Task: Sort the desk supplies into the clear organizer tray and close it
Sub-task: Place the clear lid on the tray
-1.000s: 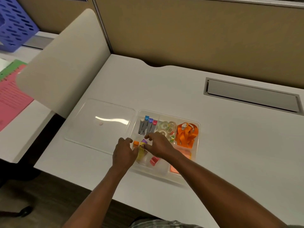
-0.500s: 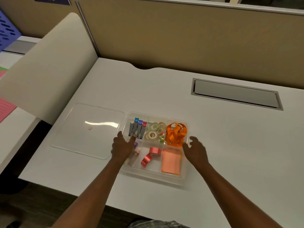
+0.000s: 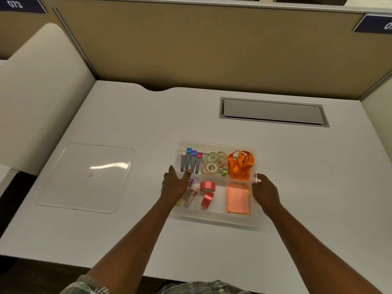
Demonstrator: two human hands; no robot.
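Note:
The clear organizer tray (image 3: 216, 219) sits on the white desk, open, with six compartments. It holds small staplers with coloured caps (image 3: 191, 161), clear tape rolls (image 3: 213, 163), orange ribbon (image 3: 240, 165), red ribbon rolls (image 3: 207, 192), orange sticky notes (image 3: 237, 198) and small items partly hidden under my left hand. My left hand (image 3: 175, 185) grips the tray's left edge, thumb inside. My right hand (image 3: 265, 190) grips the tray's right edge. The clear lid (image 3: 87, 177) lies flat on the desk, well to the left of the tray.
A grey cable hatch (image 3: 273, 112) is set into the desk behind the tray. Tan partition walls (image 3: 212, 49) stand at the back. A cream divider panel (image 3: 40, 92) rises at the left. The desk's front edge (image 3: 63, 264) is near my body.
My hands left the small items in the front-left compartment and moved onto the tray's two sides. The tray now sits farther to the right of the lid.

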